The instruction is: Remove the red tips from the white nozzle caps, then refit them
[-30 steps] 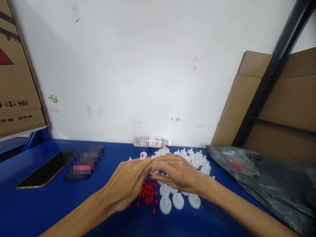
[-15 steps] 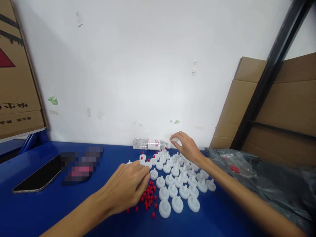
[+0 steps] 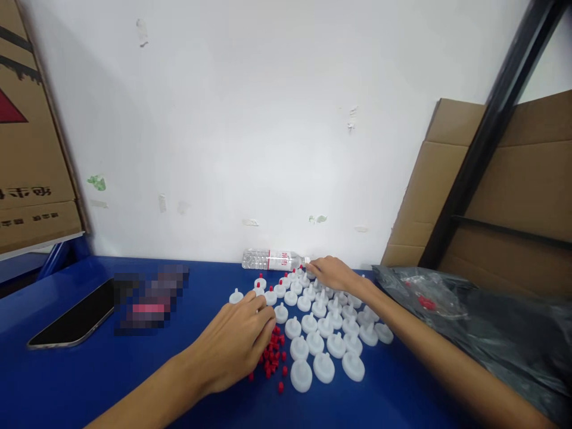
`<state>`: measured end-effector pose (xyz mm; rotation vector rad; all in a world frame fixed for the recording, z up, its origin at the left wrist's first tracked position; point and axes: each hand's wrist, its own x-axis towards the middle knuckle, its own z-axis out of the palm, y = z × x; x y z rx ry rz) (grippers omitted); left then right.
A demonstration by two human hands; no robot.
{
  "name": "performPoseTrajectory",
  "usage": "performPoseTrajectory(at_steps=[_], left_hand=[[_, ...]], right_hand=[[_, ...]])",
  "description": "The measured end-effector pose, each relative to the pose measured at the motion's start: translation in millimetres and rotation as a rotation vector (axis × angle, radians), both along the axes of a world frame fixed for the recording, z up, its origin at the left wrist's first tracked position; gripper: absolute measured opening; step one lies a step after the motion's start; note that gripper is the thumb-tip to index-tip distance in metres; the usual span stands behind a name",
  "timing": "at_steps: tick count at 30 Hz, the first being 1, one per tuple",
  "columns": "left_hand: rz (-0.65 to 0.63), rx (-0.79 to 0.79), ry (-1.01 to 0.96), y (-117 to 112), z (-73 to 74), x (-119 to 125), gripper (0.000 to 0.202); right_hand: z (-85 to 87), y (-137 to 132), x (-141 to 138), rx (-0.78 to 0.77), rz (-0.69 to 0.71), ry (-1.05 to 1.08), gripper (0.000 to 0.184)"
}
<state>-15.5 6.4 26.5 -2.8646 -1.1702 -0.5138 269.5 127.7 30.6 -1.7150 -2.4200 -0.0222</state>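
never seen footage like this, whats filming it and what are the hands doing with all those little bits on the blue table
There is no machine here, just a person's two bare hands. Every picture comes from one camera worn on that person's head, looking forward and down.

On the blue table are many white round pieces with small spouts; several towards the back have red tops. Beside them is a pile of loose red caps. A clear bottle lies on its side at the back, a phone is on the left, and dark plastic sheeting is on the right.

The left hand is next to the red caps; its fingertips are hidden. The right hand is near the bottle's neck. I can't tell whether either holds anything.
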Motion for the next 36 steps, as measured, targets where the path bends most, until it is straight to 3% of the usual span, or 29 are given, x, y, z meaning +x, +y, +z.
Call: performPoseTrajectory(at_steps=[6,10,14,17,20,25,27,31,36], left_hand=[[0.036,0.034,0.025,1.5,5.3,-3.1,0.03],[0.041,0.036,0.028,0.9,6.7,-3.3,0.029],[0.037,0.052,0.018,0.8,7.3,-2.8,0.028],[0.032,0.076,0.006,1.9,6.7,-3.3,0.028],[0.049,0.113,-0.033,3.6,6.4,-4.6,0.029],[0.124,0.145,-0.208,4.7,9.7,-6.3,0.029],[0.153,0.144,-0.303,4.5,11.1,-6.6,0.025],[0.193,0.113,-0.365,4.5,10.9,-7.2,0.024],[0.064,0.049,-0.342,1.3,13.2,-6.7,0.034]], right_hand=[[12.8,-0.9,2.7,0.018,0.05,0.025,0.033],[11.8,-5.7,-5.4,0.05,0.117,0.041,0.028],[2.8,-11.1,-15.2,0.09,0.152,0.071,0.06],[3.8,-14.2,-18.4,0.147,0.149,0.111,0.063],[17.6,-18.4,-19.2,0.257,0.132,0.193,0.054],[51.6,-37.9,-29.5,0.377,0.184,0.359,0.022],[61.9,-53.9,-39.4,0.326,0.292,0.392,0.016],[72.9,-92.8,-62.5,-0.015,0.654,0.423,0.041],[76.9,-117.5,-75.9,-0.041,0.713,0.388,0.038]])
